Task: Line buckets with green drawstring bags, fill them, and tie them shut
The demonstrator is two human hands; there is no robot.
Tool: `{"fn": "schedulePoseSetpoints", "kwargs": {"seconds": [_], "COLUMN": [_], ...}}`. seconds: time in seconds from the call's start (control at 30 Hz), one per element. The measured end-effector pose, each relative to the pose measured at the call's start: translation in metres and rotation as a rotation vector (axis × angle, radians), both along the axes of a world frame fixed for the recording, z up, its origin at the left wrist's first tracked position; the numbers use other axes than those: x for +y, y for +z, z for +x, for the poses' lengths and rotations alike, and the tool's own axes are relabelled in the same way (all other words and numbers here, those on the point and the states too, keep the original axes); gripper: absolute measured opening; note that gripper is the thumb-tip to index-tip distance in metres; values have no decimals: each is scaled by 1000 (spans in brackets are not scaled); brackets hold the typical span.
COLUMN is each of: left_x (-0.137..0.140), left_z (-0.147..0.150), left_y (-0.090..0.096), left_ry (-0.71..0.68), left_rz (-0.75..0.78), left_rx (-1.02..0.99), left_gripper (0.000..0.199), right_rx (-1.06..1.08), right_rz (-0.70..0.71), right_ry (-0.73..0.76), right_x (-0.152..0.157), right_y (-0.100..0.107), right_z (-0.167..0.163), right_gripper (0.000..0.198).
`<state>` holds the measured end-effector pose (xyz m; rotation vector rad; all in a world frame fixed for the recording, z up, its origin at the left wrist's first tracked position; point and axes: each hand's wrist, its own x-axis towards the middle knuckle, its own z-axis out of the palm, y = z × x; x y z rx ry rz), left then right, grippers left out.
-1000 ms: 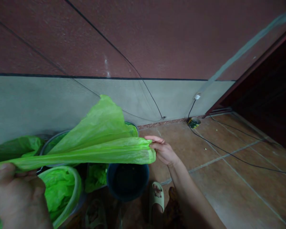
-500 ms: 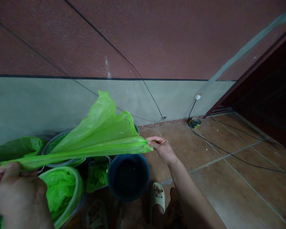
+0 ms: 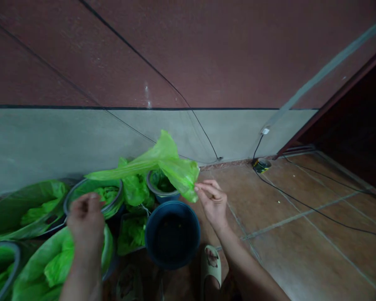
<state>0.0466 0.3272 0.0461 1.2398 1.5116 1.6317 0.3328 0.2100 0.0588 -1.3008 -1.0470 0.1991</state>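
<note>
Head: R hand [image 3: 215,205] pinches grn plastic [image 3: 178,168]; L hand [image 3: 87,219] nr bucket [image 3: 121,195].

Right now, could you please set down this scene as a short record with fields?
Right hand: fingers pinching one end of a thin, light-green plastic bag
Bag: stretching leftward, far end loose
Left hand: fingers curled, blurred, apart from the bag, among round containers lined with green plastic
Bucket: round, dark-blue plastic bucket, left of the light-coloured slipper
Wall: maroon above, pale grey below
Floor: brown tiles
</note>
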Motion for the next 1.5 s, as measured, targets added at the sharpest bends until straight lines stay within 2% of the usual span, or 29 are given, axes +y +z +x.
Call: {"fn": "schedulePoseSetpoints", "kwargs": {"seconds": [0.03,0.07,0.13,0.2,0.27,0.4,0.5,0.63,0.73,0.8,0.9,0.97,1.03,1.17,1.23,1.33,1.4,1.5], "left_x": [-12,-25,-52,-73,-84,-83,-71,-53,-45,-45,-50,-55,-57,-58,-59,-64,-66,-67], "left_z": [23,45,83,108,118,115,109,101,94,91,92,96,100,105,108,112,114,115], "left_y": [5,9,14,15,15,10,4,-4,-3,-1,3,4,4,1,0,-1,-2,-2], "left_ry": [-139,-349,-662,-837,-911,-874,-812,-813,-913,-966,-1021,-1014,-940,-783,-803,-915,-979,-942], "left_rz": [-151,-295,-491,-605,-668,-708,-682,-534,-452,-360,-168,-58,32,146,136,86,62,28], "left_rx": [-64,-132,-268,-380,-462,-566,-491,-172,111,328,522,550,540,403,312,223,239,333], "left_gripper": [46,50,59,63,59,38,24,28,33,34,30,22,17,16,11,31,22,17], "right_rx": [-77,-156,-316,-450,-536,-604,-576,-438,-337,-339,-418,-457,-453,-316,-220,-72,-2,13], "right_rz": [-7,-17,-48,-85,-110,-157,-191,-170,-163,-213,-306,-341,-344,-262,-223,-184,-165,-145], "right_ry": [-24,-34,-21,9,46,117,222,371,331,317,409,431,389,322,341,391,381,296], "right_x": [-1,-1,-3,-5,-5,-5,-5,-9,-12,-12,-9,-7,-5,-4,-5,-8,-10,-11], "right_y": [-1,-2,-4,-8,-13,-20,-20,-12,-10,-12,-20,-24,-25,-16,-11,-7,-7,-7], "right_z": [-6,-12,-24,-37,-47,-63,-69,-66,-57,-50,-44,-43,-42,-38,-36,-33,-31,-27], "right_gripper": [14,15,17,18,19,20,18,15,36,55,71,64,50,29,21,15,14,26]}}
